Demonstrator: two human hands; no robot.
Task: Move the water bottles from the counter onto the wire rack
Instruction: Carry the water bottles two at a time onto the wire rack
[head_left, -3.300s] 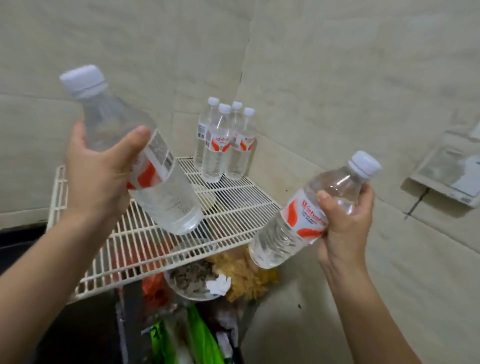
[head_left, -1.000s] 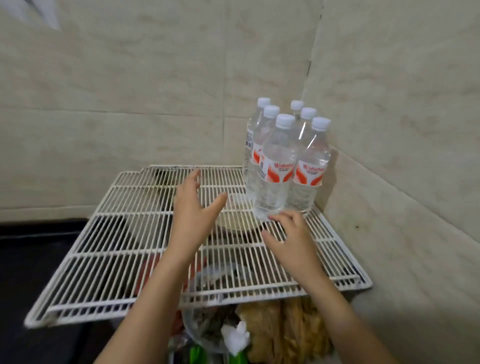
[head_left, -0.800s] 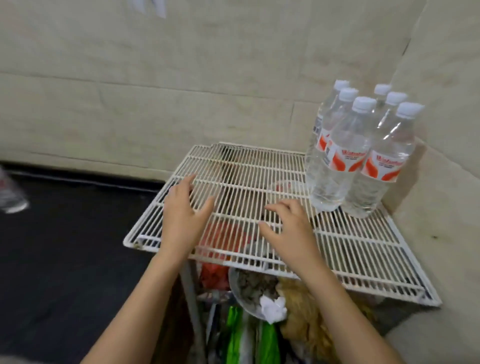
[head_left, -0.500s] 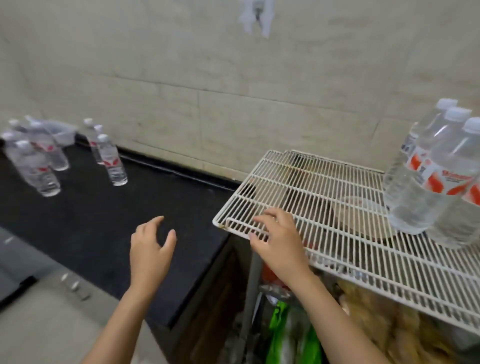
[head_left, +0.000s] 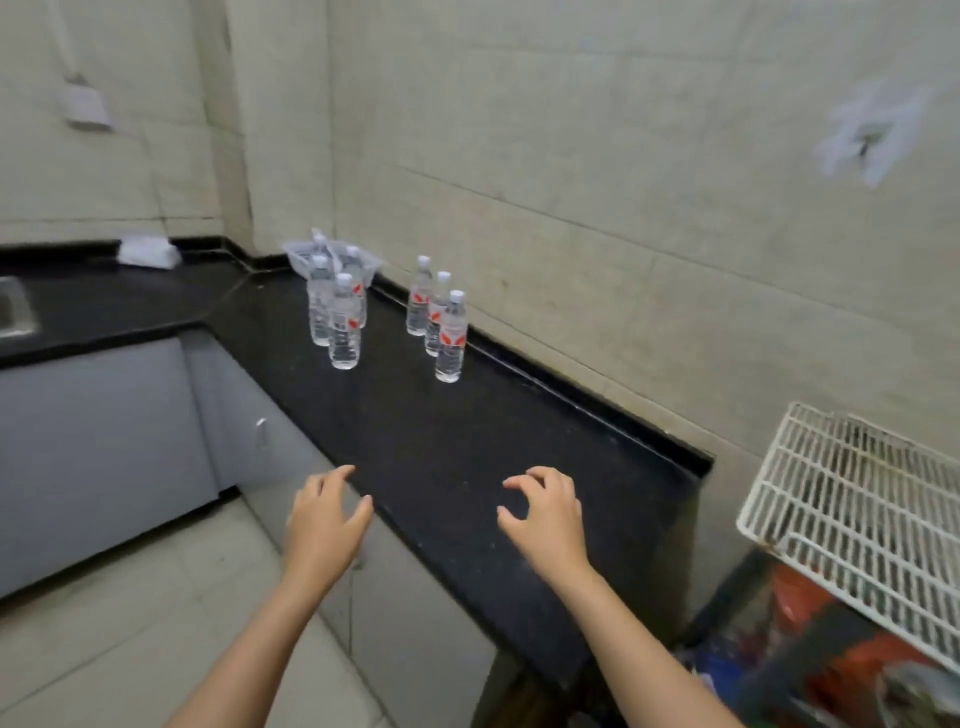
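Observation:
Several clear water bottles with white caps and red-and-white labels stand on the black counter (head_left: 452, 447). One cluster (head_left: 343, 322) is to the left and a row of three (head_left: 450, 338) stands nearer the wall. My left hand (head_left: 324, 519) hovers at the counter's front edge, fingers spread and empty. Over the counter, my right hand (head_left: 545, 514) is empty too, its fingers curled apart. Both are well short of the bottles. The white wire rack (head_left: 852, 525) shows at the right edge; the bottles on it are out of view.
Crumpled clear plastic wrap (head_left: 332, 254) lies behind the left cluster. Grey cabinets (head_left: 98, 447) run under the counter, with a sink corner (head_left: 13, 312) far left. A white cloth (head_left: 148, 254) rests at the back. Clutter (head_left: 810, 660) sits under the rack. Tiled walls enclose the counter.
My view has swung left from the rack to the counter. Both hands left the rack empty and now reach out over the counter toward the standing bottles.

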